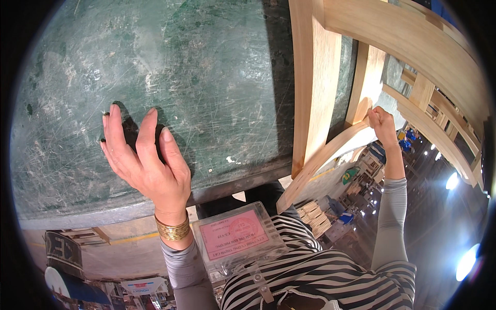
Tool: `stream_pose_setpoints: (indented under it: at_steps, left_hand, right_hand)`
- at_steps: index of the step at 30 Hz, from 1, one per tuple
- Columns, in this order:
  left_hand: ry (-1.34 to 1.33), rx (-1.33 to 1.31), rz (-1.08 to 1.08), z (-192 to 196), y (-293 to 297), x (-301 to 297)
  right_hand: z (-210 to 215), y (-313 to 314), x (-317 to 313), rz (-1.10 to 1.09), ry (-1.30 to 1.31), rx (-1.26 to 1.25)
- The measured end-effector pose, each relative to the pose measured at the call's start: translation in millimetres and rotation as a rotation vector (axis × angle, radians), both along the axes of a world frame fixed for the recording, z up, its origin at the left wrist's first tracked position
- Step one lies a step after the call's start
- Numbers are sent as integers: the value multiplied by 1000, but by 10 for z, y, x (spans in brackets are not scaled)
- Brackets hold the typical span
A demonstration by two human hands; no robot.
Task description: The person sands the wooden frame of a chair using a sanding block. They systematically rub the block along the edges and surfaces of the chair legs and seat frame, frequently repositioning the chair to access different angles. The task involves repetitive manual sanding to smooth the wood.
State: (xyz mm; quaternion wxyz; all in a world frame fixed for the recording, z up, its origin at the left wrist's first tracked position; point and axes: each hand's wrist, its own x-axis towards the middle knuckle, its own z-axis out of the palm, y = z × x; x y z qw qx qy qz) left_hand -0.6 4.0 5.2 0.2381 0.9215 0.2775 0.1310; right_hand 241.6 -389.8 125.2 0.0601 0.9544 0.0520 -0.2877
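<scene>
My left hand rests with fingers spread and slightly bent on a scuffed green tabletop, holding nothing. A gold bangle stack circles that wrist. To the right, a pale wooden frame stands on the table, built of flat slats and curved rails. At a joint between a slat and a curved rail, my right hand is closed against the wood, with its fingers curled at the rail's edge. Part of the rail is hidden behind that hand.
The table's dark front edge runs close to my body. A clear badge holder with a pink card hangs at my chest. More wooden frame parts rise at the far right. Stacked wood pieces and people lie beyond, on the workshop floor.
</scene>
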Motion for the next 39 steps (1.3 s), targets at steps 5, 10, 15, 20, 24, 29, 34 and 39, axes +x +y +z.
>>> stream_pose_setpoints:
  at_steps: [5, 10, 15, 20, 24, 29, 34, 39]
  left_hand:
    - [6, -6, 4, 9, -10, 7]
    - [7, -3, 6, 10, -11, 15]
    - [13, 6, 6, 10, -15, 15]
    - [12, 5, 8, 8, -9, 11]
    - [2, 5, 8, 7, -10, 18]
    - [4, 13, 6, 17, -12, 22]
    - [-1, 13, 8, 16, -18, 29]
    - [3, 15, 4, 14, -15, 27]
  right_hand:
    - [-36, 30, -39, 10, 28, 27]
    - [22, -2, 1, 29, 5, 5]
    - [-30, 21, -64, 27, 26, 49]
    - [30, -69, 26, 56, -3, -13]
    - [34, -146, 96, 47, -11, -13]
    - [0, -85, 86, 16, 30, -12]
    - [44, -172, 156, 12, 20, -7]
    - [28, -156, 145, 7, 37, -21]
